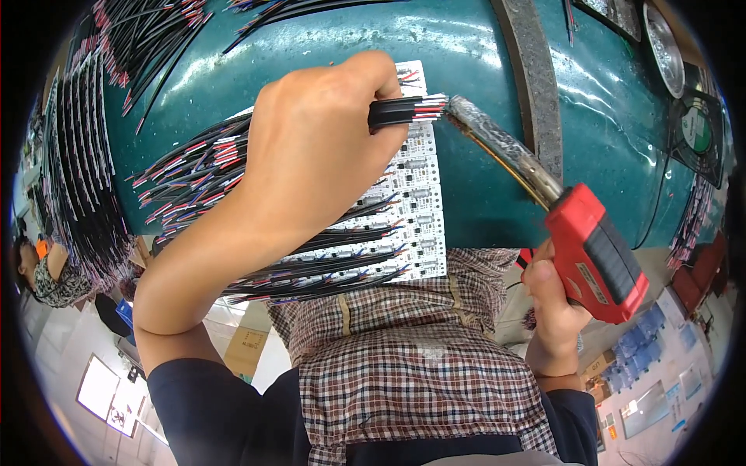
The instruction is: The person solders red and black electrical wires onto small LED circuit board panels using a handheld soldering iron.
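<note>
Fingers closed, my left hand [318,136] grips a bundle of black cables [392,113] whose red and white inner wires point right with bared ends. My right hand [553,299] is wrapped round the handle of a red and black soldering gun [597,252]. The gun's barrel slants up and left, and its tip is at the bared wire ends; whether they touch I cannot tell. Beneath my left hand lies a white circuit board panel [426,210] with rows of small parts. Black cables [334,260] lie across the panel, and my hand and forearm hide part of it.
Cable bunches hang over the table's left edge [81,171], and more loose cables [148,39] lie at the far left. A grey bar [532,78] crosses the green table [482,198] on the right. Beyond it are a metal dish [663,50] and a small black fan [696,132].
</note>
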`<state>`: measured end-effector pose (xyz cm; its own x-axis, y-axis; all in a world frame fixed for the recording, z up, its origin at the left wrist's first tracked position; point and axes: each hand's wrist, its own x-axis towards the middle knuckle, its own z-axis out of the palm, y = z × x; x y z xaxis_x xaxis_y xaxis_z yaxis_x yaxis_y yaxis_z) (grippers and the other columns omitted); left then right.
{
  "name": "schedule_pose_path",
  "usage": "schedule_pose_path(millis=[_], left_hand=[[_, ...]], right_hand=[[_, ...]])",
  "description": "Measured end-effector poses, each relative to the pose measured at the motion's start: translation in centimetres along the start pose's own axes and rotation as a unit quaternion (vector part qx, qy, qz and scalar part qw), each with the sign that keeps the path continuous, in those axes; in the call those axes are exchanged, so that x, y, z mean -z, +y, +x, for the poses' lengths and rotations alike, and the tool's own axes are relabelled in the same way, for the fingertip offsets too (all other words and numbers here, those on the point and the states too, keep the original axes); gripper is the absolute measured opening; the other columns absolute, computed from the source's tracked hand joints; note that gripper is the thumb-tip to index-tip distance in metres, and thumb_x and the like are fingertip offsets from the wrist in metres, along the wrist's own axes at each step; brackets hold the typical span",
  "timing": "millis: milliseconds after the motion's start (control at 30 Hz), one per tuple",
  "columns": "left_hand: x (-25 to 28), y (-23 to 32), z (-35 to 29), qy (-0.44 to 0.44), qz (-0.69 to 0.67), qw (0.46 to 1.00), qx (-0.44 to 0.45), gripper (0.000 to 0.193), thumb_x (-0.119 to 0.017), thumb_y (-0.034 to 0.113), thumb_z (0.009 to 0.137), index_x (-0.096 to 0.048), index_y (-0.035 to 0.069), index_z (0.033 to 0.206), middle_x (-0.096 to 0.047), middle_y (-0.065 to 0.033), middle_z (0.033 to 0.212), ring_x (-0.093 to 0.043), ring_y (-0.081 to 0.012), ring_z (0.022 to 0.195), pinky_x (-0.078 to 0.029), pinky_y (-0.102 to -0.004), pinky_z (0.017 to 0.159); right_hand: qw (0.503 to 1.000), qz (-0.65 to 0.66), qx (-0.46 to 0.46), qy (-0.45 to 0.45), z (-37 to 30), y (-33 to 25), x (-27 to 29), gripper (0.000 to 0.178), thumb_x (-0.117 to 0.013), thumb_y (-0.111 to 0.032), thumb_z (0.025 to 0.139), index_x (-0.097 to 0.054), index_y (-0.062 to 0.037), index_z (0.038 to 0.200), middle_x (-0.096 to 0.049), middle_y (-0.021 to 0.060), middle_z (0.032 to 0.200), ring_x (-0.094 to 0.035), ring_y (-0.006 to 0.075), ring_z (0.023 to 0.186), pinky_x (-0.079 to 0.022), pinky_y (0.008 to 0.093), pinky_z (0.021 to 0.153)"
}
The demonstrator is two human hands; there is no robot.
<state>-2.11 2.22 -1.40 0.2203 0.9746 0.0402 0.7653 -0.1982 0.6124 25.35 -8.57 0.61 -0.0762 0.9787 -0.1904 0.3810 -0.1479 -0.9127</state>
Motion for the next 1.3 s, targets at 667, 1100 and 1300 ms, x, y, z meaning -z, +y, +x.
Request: schedule_pose_path(millis=[667,1100,1300], left_hand=[[0.5,-0.1,0.1,-0.055,-0.022,0.998,0.026,0.018,-0.077,0.005,0.079,-0.062,0.000,0.087,-0.067,-0.0101,0.070,-0.060,-0.0137,0.058,-0.046,-0.0261,0.058],[0.4,0.0,0.1,-0.054,-0.012,0.998,0.028,0.018,-0.078,0.010,0.079,-0.063,0.000,0.085,-0.067,-0.0090,0.070,-0.059,-0.0139,0.057,-0.046,-0.0267,0.057],[0.5,0.0,0.3,-0.051,-0.045,0.997,0.032,0.018,-0.078,0.011,0.080,-0.065,0.001,0.085,-0.061,-0.0057,0.063,-0.050,-0.0112,0.054,-0.041,-0.0271,0.053]], right_hand=[[0.997,0.016,-0.080,0.006,-0.7,-0.7,-0.4,0.029,-0.067,-0.004,0.087,-0.058,0.0037,0.113,-0.059,0.0067,0.078,-0.052,0.0099,0.057,-0.042,0.0235,0.050],[0.997,-0.047,-0.066,0.002,-1.4,-0.2,0.7,0.031,-0.071,-0.010,0.087,-0.058,0.0043,0.111,-0.057,0.0066,0.076,-0.049,0.0095,0.055,-0.041,0.0235,0.049],[0.999,-0.021,-0.043,0.010,-1.2,-0.3,0.0,0.027,-0.069,-0.009,0.088,-0.059,0.0045,0.109,-0.057,0.0066,0.072,-0.049,0.0095,0.054,-0.039,0.0230,0.048]])
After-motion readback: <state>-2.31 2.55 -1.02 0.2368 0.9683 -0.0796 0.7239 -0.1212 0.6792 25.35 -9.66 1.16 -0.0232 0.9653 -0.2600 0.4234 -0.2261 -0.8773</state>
